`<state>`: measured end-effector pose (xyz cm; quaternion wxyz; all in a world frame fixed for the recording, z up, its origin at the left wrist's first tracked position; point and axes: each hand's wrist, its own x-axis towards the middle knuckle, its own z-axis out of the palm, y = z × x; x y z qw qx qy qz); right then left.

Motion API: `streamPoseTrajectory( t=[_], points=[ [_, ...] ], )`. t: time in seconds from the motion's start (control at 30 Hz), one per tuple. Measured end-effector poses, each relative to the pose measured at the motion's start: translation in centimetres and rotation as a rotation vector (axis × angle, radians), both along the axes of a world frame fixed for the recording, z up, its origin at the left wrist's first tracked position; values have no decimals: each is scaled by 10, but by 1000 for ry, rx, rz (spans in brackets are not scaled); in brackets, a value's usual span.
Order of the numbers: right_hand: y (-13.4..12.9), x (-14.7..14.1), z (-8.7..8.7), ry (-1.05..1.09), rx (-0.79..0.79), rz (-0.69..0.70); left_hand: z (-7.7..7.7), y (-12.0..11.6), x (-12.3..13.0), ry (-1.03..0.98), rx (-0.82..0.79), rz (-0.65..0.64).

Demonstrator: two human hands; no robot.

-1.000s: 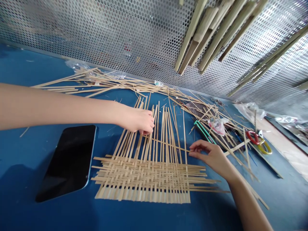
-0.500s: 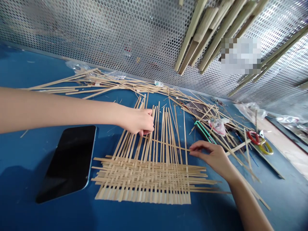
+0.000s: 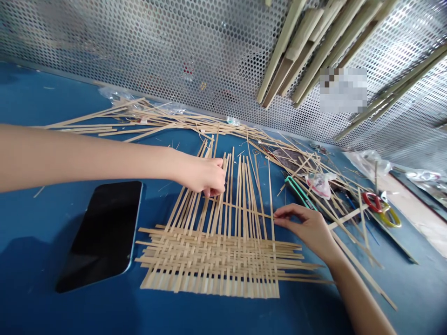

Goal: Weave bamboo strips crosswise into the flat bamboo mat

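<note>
Pinching a bamboo strip in the right hand.

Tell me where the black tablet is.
In the head view, the black tablet lies on the blue worktop, to the left of the bamboo-strip weave and just below the person's left forearm.
</note>
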<state>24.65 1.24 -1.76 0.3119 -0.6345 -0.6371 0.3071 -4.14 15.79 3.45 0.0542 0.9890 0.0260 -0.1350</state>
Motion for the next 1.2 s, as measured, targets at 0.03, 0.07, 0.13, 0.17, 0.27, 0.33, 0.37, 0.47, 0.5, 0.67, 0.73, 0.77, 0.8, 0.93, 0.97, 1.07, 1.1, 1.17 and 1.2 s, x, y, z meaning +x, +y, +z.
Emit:
streamPoseTrajectory(
  t=[0.03, 0.07, 0.13, 0.17, 0.27, 0.33, 0.37, 0.47, 0.5, 0.67, 0.73, 0.77, 0.8, 0.93, 0.97, 1.07, 1.1, 1.17, 1.2],
  points=[
    [0, 0, -1, -1, 1, 1, -1, 0, -1, -14, -9, 19],
    [1, -1, -1, -2, 2, 1, -2, 0, -1, -26, -18, 36],
    [2, -1, -3, -2, 3, -2, -3, 1, -2, -42, -31, 59],
    [2, -1, -3, -1, 5, -6, -4, 1, -2, -44, -36, 64],
    [3, 0, -3, 3, 16, -19, -4, 2, -2, -30, -45, 58],
    [3, 0, -3, 10, 20, -25, -4, 2, -1, -15, -43, 47],
    [3, 0, -2, 13, 18, -27, -4, 2, -1, -9, -40, 41],
    [3, -1, -2, 15, 14, -35, -4, 2, -1, -10, -29, 41],
    [3, -1, -2, 15, 16, -42, -4, 2, -2, -21, -25, 48],
    [3, 0, -3, 3, 6, -41, -7, 2, -6, -111, -13, 90],
    [3, 1, -4, 4, 2, -36, -9, 2, -7, -131, -16, 93],
    [3, 2, -5, 9, 4, -36, -9, 3, -8, -140, -18, 93],
    [3, 2, -5, 14, 6, -37, -10, 3, -8, -148, -23, 91],
    [4, -1, -6, 45, 21, -45, -9, 7, -11, -164, -55, 77],
    [4, -2, -6, 51, 27, -54, -8, 8, -12, -165, -65, 70],
    [4, -4, -7, 53, 46, -86, -8, 14, -15, -168, -86, 50],
    [4, -3, -7, 46, 46, -87, -9, 15, -16, -167, -91, 44],
    [4, -1, -7, 17, 37, -70, -10, 18, -20, -174, -99, 39],
    [4, 0, -7, 0, 28, -58, -12, 18, -21, -186, -104, 42]
  ],
)
